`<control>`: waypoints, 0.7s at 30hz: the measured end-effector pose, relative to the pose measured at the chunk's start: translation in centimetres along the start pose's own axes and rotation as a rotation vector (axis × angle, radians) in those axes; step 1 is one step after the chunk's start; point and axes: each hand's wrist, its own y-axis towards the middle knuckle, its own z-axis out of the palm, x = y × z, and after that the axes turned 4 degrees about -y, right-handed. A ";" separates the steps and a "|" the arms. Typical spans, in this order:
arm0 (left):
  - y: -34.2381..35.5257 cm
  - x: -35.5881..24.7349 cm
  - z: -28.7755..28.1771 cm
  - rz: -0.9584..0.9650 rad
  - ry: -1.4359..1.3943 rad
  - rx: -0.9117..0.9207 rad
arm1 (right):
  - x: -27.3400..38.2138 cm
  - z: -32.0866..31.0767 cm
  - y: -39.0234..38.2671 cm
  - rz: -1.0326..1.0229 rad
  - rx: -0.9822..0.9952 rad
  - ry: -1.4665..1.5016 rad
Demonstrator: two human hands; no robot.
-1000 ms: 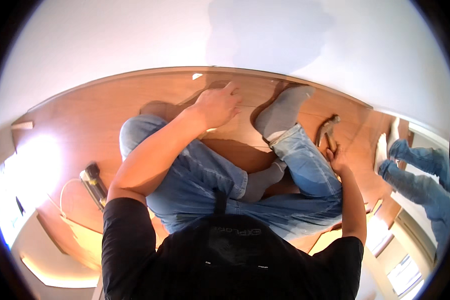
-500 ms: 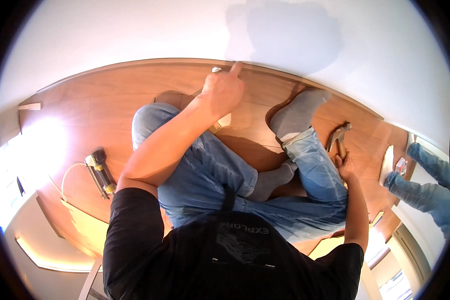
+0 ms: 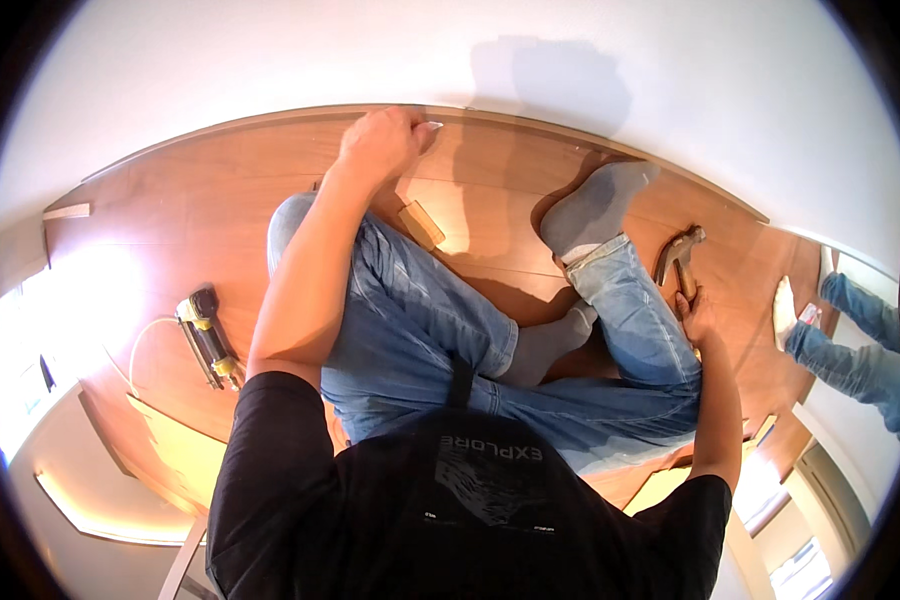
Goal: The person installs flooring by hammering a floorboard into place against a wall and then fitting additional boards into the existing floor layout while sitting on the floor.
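My left hand (image 3: 382,145) is up against the wooden baseboard (image 3: 545,125) at the foot of the white wall. Its fingers are closed on a small whitish piece with a pointed tip (image 3: 433,126), too small to name. On the floor at the right, my right hand (image 3: 701,315) has its fingers round the handle of a claw hammer (image 3: 681,258). The hammer's head points away from me, and part of the handle is hidden by the hand. A small wooden block (image 3: 422,225) lies beside my left knee.
A nail gun (image 3: 206,338) with a pale hose lies on the wood floor (image 3: 220,200) at the left. Near it is a tan board (image 3: 175,440). A short wood strip (image 3: 67,212) sits at the far left. Another person's legs (image 3: 850,370) are at the right.
My left hand has moved left along the baseboard and its extended index finger has folded in. The wooden block now shows more fully. My right hand stays at the hammer.
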 end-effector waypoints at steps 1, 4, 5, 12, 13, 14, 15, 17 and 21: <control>0.6 0.0 0.5 -0.014 -0.120 0.054 | 0.3 -0.3 0.0 -0.032 0.017 0.002; 2.1 0.6 2.2 0.004 -0.148 0.166 | 1.2 -1.4 -0.1 0.000 0.096 -0.005; 2.6 0.9 2.7 0.021 -0.159 0.165 | 1.4 -1.7 -0.2 0.045 0.136 0.054; 4.7 1.7 3.3 -0.059 -0.174 0.083 | 2.0 -2.3 -0.4 0.068 0.141 0.068; 4.6 1.6 3.1 -0.125 -0.241 0.128 | 1.9 -2.2 -0.4 0.056 0.166 0.078; 4.5 1.3 3.0 -0.116 -0.239 0.170 | 1.9 -2.1 -0.4 0.018 0.122 0.073; 4.3 1.0 2.9 -0.126 -0.134 0.098 | 1.9 -2.0 -0.4 0.012 0.084 0.046; 3.9 0.3 2.8 -0.135 -0.027 0.025 | 1.8 -2.0 -0.4 -0.008 0.090 0.064; 3.1 -1.7 4.2 -0.019 -0.096 0.105 | 1.9 -2.2 -0.3 0.045 0.127 0.066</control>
